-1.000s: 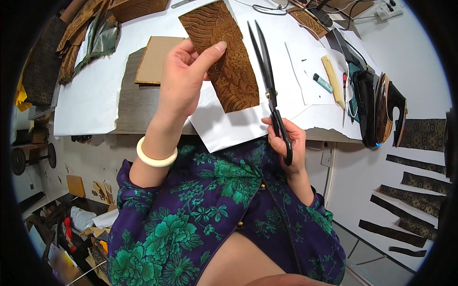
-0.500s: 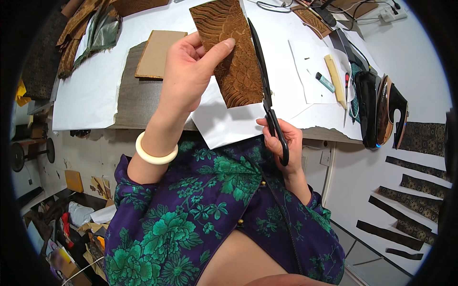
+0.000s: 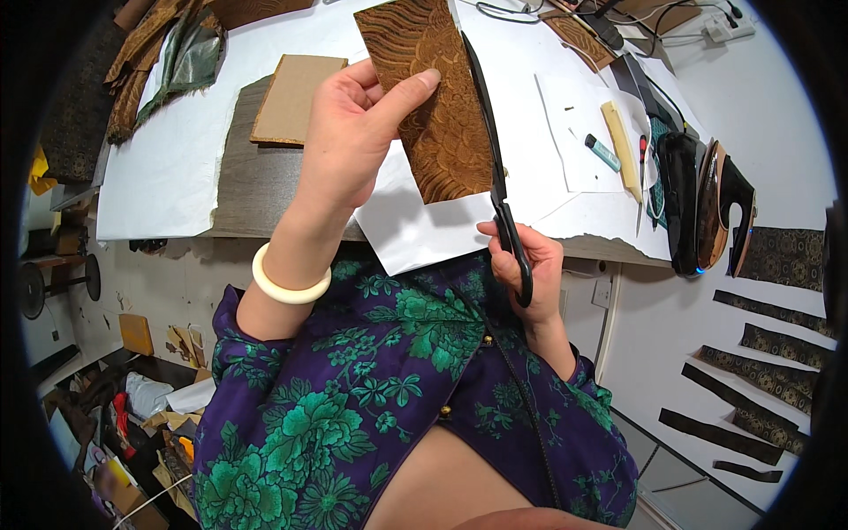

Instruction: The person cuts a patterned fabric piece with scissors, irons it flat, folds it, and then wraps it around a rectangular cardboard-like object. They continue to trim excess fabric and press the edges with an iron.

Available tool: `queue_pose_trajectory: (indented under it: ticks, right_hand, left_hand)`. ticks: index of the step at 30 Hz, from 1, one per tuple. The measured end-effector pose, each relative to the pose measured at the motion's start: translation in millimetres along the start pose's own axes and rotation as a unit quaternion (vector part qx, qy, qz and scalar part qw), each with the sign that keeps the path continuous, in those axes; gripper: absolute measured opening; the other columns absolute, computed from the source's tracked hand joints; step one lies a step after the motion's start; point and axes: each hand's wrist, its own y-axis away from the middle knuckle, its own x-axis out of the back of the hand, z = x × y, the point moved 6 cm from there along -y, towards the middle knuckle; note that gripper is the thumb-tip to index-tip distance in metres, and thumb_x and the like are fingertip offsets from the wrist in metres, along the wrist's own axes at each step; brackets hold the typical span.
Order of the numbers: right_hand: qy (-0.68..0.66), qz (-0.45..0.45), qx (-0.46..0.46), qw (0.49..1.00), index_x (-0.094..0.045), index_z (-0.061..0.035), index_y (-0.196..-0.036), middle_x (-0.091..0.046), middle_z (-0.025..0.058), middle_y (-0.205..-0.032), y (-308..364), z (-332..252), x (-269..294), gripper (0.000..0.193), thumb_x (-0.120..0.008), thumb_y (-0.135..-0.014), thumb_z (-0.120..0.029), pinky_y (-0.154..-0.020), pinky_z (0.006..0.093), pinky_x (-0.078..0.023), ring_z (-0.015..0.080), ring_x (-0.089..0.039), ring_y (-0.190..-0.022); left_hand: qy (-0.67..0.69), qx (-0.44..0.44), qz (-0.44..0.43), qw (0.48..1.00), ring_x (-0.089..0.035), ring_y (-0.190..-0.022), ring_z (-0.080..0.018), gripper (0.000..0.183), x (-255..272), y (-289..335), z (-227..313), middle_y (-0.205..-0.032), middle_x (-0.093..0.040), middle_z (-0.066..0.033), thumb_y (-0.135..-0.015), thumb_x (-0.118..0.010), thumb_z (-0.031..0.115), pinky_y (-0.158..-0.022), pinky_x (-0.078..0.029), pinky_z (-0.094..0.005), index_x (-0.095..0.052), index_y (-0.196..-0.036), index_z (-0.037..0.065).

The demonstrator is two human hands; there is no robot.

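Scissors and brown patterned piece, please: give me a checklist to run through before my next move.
1. Left hand holding the brown patterned piece: ok, thumb pressed on its face.
2. Right hand on the handles of the black scissors: ok.
3. Blades alongside the piece's right edge: ok.
4. Piece's edge between the two blades: cannot tell from this angle.
5. Left thumb away from the blades: ok; fingertips behind the piece: cannot tell, hidden.
6. Cream bangle apart from the scissors: ok, it sits around the left forearm.
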Motion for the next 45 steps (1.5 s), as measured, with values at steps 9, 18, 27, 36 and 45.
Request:
queue_pose_trajectory:
  ticks: [9,18,27,36,45]
  right_hand:
    - [0.039,0.013,0.002,0.999,-0.065,0.0115,-0.122,-0.059,-0.0032,-0.081,1.6,-3.5,-0.8,0.036,-0.075,-0.09,0.0,-0.057,0.0168,-0.036,0.0007,-0.049,-0.067]
    - [0.004,-0.006,0.0,1.0,-0.065,0.0114,-0.122,-0.059,-0.0034,-0.081,3.2,-3.1,0.9,0.039,-0.076,-0.088,-0.003,-0.058,0.0173,-0.038,0.0013,-0.05,-0.067]
    - [-0.02,0.015,-0.021,0.999,-0.065,0.0105,-0.122,-0.06,-0.0042,-0.081,5.8,0.5,4.5,0.04,-0.078,-0.089,-0.008,-0.057,0.0163,-0.036,0.0004,-0.049,-0.067]
    - [0.011,0.019,-0.01,1.0,-0.065,0.0108,-0.122,-0.06,-0.0049,-0.079,7.9,-2.0,2.5,0.037,-0.076,-0.09,-0.004,-0.056,0.0159,-0.035,-0.0006,-0.049,-0.065]
    - [-0.017,0.048,-0.006,0.999,-0.064,0.0116,-0.121,-0.06,-0.0044,-0.077,8.5,-0.8,5.6,0.038,-0.077,-0.09,-0.005,-0.053,0.0158,-0.035,-0.0003,-0.049,-0.062]
  left_hand:
    - [0.004,0.002,0.0,1.0,-0.07,-0.089,-0.0098,0.022,-0.4,1.3,0.8,-0.104,-0.074,-0.0084,-0.096,-0.068,0.009,-0.078,-0.056,-0.024,-0.066,-0.115,-0.004]
    - [0.018,-0.033,0.014,0.999,-0.068,-0.083,-0.0081,0.022,-0.5,-6.1,-3.5,-0.094,-0.074,-0.0058,-0.095,-0.072,0.015,-0.071,-0.055,-0.0224,-0.069,-0.106,-0.004]
    - [-0.013,0.009,-0.034,0.999,-0.068,-0.095,-0.0108,0.022,-8.4,1.7,-14.3,-0.106,-0.074,-0.0073,-0.097,-0.069,0.015,-0.089,-0.052,-0.0275,-0.07,-0.112,-0.001]
    - [0.004,-0.009,-0.016,1.0,-0.068,-0.082,-0.0077,0.024,-12.7,2.6,-10.9,-0.093,-0.074,-0.0073,-0.095,-0.072,0.015,-0.073,-0.055,-0.0224,-0.069,-0.107,-0.005]
    - [-0.009,0.005,-0.045,0.999,-0.068,-0.081,-0.0074,0.019,-20.3,7.6,-13.8,-0.091,-0.073,-0.0062,-0.095,-0.072,0.015,-0.071,-0.055,-0.0224,-0.07,-0.101,-0.003]
